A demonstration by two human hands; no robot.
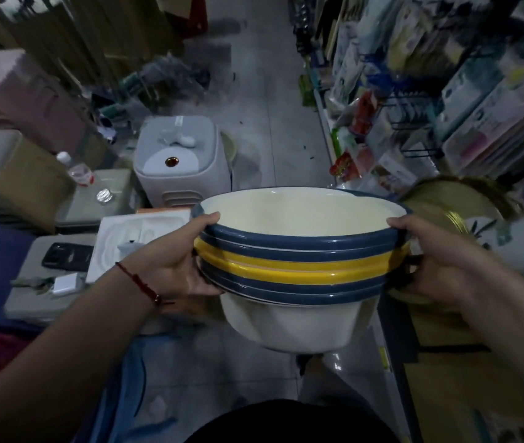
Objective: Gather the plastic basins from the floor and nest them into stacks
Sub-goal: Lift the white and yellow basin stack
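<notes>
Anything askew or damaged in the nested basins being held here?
Nothing stands out. The stack of basins sits evenly nested, rims parallel, held at both sides by the left hand and right hand. No visible cracks or spills.

Stack of basins [299, 260]: cream-white bodies, nested upright, rims blue and yellow in bands, top one empty. Held between left hand [174, 260] and right hand [436, 260], gripped at opposite rims, above floor.

Both hands — left hand [179, 263], right hand [427, 260] — hold nested basins [299, 266].
</notes>
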